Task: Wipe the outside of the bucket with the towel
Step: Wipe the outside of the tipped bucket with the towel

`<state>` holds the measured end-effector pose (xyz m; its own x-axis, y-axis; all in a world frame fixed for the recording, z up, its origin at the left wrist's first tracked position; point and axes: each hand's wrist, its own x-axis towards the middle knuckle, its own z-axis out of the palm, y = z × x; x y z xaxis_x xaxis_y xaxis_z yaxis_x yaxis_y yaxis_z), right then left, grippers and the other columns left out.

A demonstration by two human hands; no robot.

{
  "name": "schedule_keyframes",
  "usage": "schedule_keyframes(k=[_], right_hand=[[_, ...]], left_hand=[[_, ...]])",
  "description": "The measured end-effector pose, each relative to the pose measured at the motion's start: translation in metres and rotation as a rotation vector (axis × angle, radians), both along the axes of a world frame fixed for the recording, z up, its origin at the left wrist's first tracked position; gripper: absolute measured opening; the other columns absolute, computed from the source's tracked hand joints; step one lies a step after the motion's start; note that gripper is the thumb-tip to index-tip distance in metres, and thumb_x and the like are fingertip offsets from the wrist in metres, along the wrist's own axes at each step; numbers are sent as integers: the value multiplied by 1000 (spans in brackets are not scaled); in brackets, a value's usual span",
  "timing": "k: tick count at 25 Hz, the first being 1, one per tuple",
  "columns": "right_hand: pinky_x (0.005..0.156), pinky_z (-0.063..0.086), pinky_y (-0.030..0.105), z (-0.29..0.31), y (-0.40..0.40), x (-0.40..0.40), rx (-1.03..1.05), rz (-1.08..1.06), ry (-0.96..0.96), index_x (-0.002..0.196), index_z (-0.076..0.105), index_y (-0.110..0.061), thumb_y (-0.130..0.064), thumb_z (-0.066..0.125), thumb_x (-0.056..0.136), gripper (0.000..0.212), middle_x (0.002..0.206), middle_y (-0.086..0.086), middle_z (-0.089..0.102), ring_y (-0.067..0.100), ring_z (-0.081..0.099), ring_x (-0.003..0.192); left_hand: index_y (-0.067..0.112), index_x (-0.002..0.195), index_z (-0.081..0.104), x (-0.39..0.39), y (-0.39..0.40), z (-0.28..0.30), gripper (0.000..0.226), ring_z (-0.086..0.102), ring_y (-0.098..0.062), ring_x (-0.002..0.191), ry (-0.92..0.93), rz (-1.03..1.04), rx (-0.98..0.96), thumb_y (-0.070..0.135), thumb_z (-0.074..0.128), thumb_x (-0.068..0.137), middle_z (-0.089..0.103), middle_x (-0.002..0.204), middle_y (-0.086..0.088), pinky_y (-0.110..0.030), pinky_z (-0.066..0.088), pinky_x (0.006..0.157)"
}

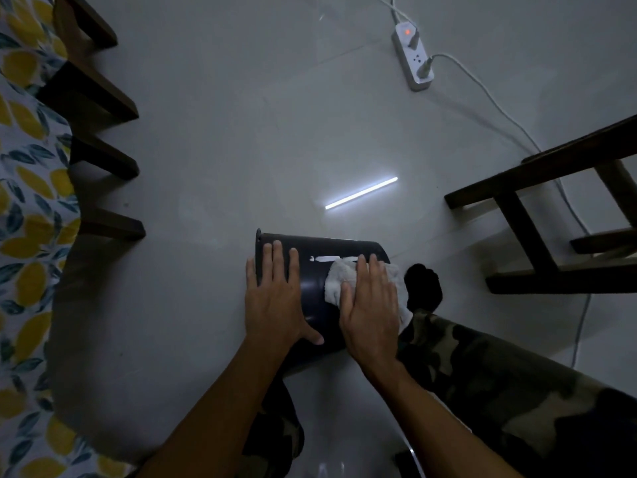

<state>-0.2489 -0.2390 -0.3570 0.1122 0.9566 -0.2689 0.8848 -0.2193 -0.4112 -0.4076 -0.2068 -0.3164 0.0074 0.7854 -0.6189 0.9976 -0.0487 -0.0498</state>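
A dark bucket (317, 270) lies on its side on the grey floor, its rim pointing left and its base toward my foot on the right. My left hand (275, 298) rests flat on the bucket's wall near the rim, fingers spread, holding it steady. My right hand (370, 308) presses a white towel (339, 277) flat against the bucket's side near the base. The towel bunches out from under the palm on both sides. A pale glare streak shows on the wall just above the towel.
A dark wooden chair frame (537, 215) stands to the right. A white power strip (412, 56) with cables lies far right on the floor. Dark wooden legs (103, 163) and a lemon-print cloth (31, 201) line the left edge. My camouflage-trousered leg (499, 367) stretches right.
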Motion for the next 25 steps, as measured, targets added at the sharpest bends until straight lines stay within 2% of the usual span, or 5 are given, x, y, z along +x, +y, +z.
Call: schedule_keyframes(k=[8,12,15,19,25], right_hand=[[120,34,46,-16,76,3,-106,34,-65,155,43,-14,-46,25,104,63,157,11,49,27,46,145],[94,42,44,-30,145,6,-442,130,-80,135,56,-12,-44,29,104,52,137,17,62,37,60,120],[88,43,43,-39,156,-6,-427,246,-154,124,60,-9,-39,31,105,46,129,19,65,39,63,112],[111,40,46,-21,104,-12,-218,208,-52,150,49,-12,-40,30,108,54,159,15,46,34,50,140],[121,35,42,7,10,-29,-102,346,-78,157,38,-10,-41,25,104,62,165,14,36,28,37,152]], left_hand=[[9,159,-10,-5,9,-7,166,-11,-35,155,-4,32,-25,94,67,40,-13,166,-21,-59,-4,122],[11,159,-14,0,-10,-6,164,-16,-35,154,-10,88,-17,91,70,42,-20,165,-20,-60,-2,122],[10,158,-14,-2,-7,-9,165,-15,-34,154,-24,91,-23,90,71,42,-19,165,-19,-59,-1,122],[10,158,-15,-8,-5,-10,165,-15,-32,154,-51,95,-1,91,70,41,-21,165,-18,-57,-1,123],[5,160,8,-9,-16,-14,157,4,-35,155,-114,108,124,96,61,45,1,167,-21,-59,10,122]])
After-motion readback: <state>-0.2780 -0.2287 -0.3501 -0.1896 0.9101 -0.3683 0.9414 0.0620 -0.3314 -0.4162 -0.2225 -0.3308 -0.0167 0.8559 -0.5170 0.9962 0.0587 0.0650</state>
